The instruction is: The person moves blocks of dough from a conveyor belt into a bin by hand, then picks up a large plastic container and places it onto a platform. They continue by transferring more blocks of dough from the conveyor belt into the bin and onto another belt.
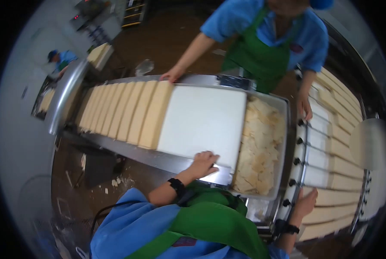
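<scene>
My left hand (203,165) rests at the near metal edge of a white belt (206,121), its fingers spread and holding nothing. On that belt, a row of pale wafer-like blocks (147,114) stands side by side, left of the bare white part. My right hand (305,203) is at the right, beside the near end of a second line, where long pale strips (337,198) lie between thin metal guides. Its fingers are stretched out, with nothing seen in them. Between the two lines sits a tray (285,125) filled with broken pale sheets (259,146).
Opposite me a co-worker in a green apron (259,54) has one hand on the belt's far edge and the other near the guide rail with black knobs (300,162). A curved metal cover (67,97) spans the belt's left end. Crumbs (115,182) lie on the floor.
</scene>
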### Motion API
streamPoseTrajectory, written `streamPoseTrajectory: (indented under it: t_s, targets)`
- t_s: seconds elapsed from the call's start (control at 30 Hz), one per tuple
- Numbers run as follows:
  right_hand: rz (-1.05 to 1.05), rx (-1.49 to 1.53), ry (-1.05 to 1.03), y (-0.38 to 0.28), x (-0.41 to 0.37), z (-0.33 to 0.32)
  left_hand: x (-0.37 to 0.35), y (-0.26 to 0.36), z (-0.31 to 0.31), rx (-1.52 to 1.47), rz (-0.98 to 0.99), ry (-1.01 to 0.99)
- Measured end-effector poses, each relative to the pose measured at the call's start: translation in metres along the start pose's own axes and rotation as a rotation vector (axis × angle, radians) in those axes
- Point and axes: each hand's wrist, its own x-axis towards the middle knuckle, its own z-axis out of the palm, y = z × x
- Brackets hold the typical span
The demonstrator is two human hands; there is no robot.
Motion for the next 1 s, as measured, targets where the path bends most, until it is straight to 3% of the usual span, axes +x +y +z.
streamPoseTrajectory:
  t_s: [0.17, 0.23, 0.37, 0.47, 0.5, 0.57, 0.6, 0.67, 0.7, 0.77, 0.83, 1.0]
  targets:
    - [-0.015, -0.115, 0.047, 0.018, 0.003, 0.016, -0.008, -0.01, -0.022, -0.264, 0.031, 0.138]
    - [0.205, -0.241, -0.162, 0.013, 0.004, 0.014, -0.019, -0.014, -0.037, -0.331, 0.017, 0.216]
    - [0.278, -0.292, -0.327, -0.016, 0.0, 0.017, -0.051, -0.039, -0.068, -0.391, -0.089, 0.545]
    - [0.011, -0.11, -0.111, -0.03, 0.003, 0.027, -0.075, -0.092, -0.072, -0.125, -0.308, 0.971]
    - [-0.184, 0.012, -0.156, -0.043, 0.009, 0.021, -0.088, -0.105, -0.089, -0.101, -0.489, 0.924]
    - [-0.352, 0.42, -0.226, -0.098, 0.0, -0.006, -0.104, -0.143, -0.093, 0.067, -0.815, 1.052]
    - [-0.443, 0.593, -0.349, -0.125, -0.001, -0.009, -0.112, -0.161, -0.093, 0.06, -0.822, 1.06]
    - [-0.642, 0.8, -0.511, -0.194, -0.011, -0.036, -0.124, -0.19, -0.094, 0.015, -1.089, 0.917]
    - [-0.751, 0.835, -0.546, -0.236, -0.021, -0.062, -0.126, -0.197, -0.097, 0.006, -1.093, 0.92]
    - [-0.767, 0.73, -0.816, -0.294, -0.025, -0.073, -0.127, -0.21, -0.105, -0.069, -1.08, 0.693]
    - [-0.922, 0.903, -0.94, -0.362, -0.034, -0.079, -0.12, -0.215, -0.108, -0.02, -1.093, 0.631]
    - [-1.241, 1.027, -0.698, -0.516, -0.057, -0.022, -0.104, -0.212, -0.123, 0.117, -1.15, 0.441]
